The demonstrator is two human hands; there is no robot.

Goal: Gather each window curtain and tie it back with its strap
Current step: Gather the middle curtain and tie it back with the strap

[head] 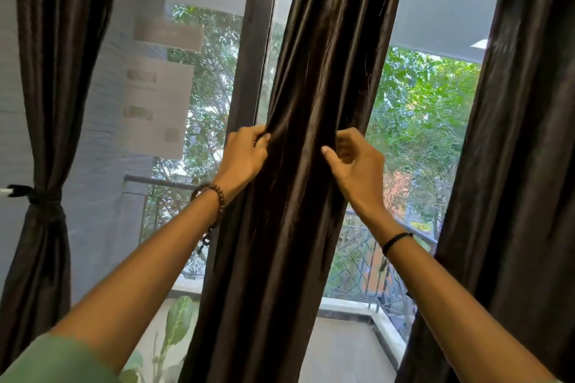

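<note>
A dark brown satin middle curtain (305,78) hangs in front of the window, bunched into a narrow column. My left hand (244,157) grips its left edge at mid height. On the other side, my right hand (354,162) curls round its right edge, thumb pressed on the front of the cloth. The left curtain (53,71) hangs gathered and tied at its waist by a dark strap (34,194) fixed to the wall. A third curtain (513,149) hangs loose at the right. No strap shows on the middle or right curtain.
A dark window frame post (249,56) stands just left of the middle curtain. Through the glass are a balcony railing (367,258), trees and a pale building. A leafy plant (177,320) sits low by the glass.
</note>
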